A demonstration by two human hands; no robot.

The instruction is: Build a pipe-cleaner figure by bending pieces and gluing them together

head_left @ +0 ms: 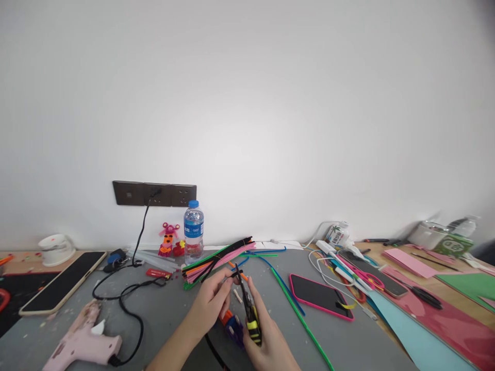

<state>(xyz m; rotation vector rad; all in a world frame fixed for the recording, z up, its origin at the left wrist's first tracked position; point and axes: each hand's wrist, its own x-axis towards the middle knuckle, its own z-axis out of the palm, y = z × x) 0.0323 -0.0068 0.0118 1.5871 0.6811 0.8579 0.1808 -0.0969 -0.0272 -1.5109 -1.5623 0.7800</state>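
Note:
My right hand (266,335) is wrapped round yellow-and-black handled pliers (253,327), held with the jaws pointing up and away. Close to the jaws, my left hand (212,296) pinches a black pipe cleaner (211,348), whose length trails below the hand. Whether the jaws grip the pipe cleaner, I cannot tell. Under my hands lies a small orange, blue and purple figure (234,327), partly hidden. Just beyond the left hand rests a bundle of coloured pipe cleaners (228,251), with a green one (301,319) running down the mat at right.
A pink glue gun (81,337) with a looping black cord lies at left, near a phone (64,281). Behind stand a water bottle (194,232) and a small figure (167,241). At right are a pink-rimmed phone (320,296), white cables, scissors (425,297) and coloured sheets (444,309).

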